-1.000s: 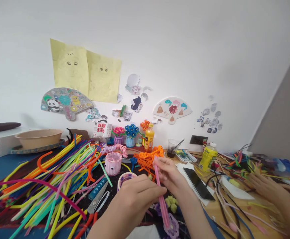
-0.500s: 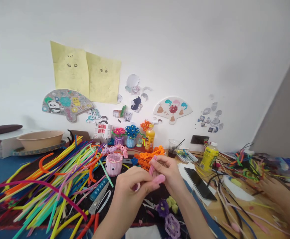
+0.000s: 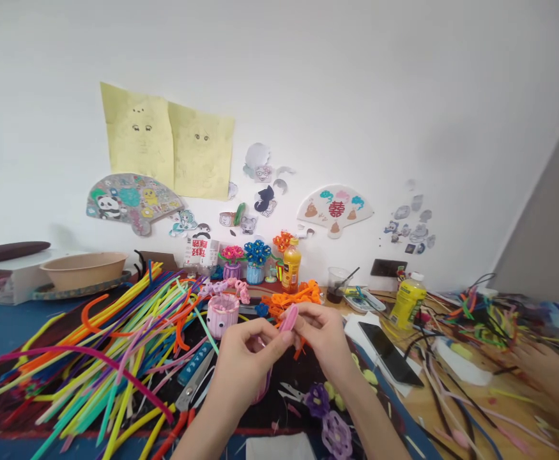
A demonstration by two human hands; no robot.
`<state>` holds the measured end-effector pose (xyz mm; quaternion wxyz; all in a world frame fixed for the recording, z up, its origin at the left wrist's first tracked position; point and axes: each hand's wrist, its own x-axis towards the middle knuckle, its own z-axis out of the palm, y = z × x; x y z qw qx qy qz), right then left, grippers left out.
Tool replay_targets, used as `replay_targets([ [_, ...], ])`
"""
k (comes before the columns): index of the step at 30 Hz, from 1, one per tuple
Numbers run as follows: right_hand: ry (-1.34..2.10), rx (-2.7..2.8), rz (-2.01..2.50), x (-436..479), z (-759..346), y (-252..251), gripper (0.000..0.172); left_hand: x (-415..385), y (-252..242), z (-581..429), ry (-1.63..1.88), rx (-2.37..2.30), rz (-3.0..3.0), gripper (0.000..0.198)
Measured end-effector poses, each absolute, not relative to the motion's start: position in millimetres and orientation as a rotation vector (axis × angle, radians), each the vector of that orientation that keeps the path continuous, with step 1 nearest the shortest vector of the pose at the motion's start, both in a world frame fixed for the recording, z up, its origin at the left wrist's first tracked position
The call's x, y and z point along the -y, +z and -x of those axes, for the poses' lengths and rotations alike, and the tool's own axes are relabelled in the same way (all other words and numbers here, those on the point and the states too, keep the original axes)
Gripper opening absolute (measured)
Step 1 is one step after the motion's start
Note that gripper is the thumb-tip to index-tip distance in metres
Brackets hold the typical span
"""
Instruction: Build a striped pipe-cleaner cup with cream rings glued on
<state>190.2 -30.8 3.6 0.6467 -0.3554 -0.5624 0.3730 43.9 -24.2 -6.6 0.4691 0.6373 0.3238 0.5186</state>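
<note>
Pinched between my left thumb and fingers is a folded pink pipe cleaner (image 3: 289, 318), upright, with more pink showing below the palm. My left hand (image 3: 255, 351) is closed on it. The fingertips of my right hand (image 3: 321, 329) are closed against the same pink piece from the right. Just behind my left hand stands a pink pot (image 3: 222, 314) with googly eyes. Orange pipe-cleaner pieces (image 3: 303, 294) lie behind both hands. Purple flowers (image 3: 335, 433) rest below my right wrist.
Loose coloured pipe cleaners (image 3: 116, 345) spread across the left, beside scissors (image 3: 193, 383). A phone (image 3: 389, 353) and a yellow bottle (image 3: 408, 300) are on the right, near another person's hand (image 3: 542, 364). Pliers (image 3: 291, 393) lie between my arms.
The pink piece has turned from pointing right to standing upright between my hands. My fingertips have drawn together around it. The view has shifted slightly.
</note>
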Motion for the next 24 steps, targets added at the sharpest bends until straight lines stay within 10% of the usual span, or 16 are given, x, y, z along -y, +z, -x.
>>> replay_targets([
  [24, 1.118, 1.313, 0.695, 34.7, -196.9, 6.8, 0.025, 37.8, 11.8, -37.6, 1.179, -0.695, -1.349, 0.033],
])
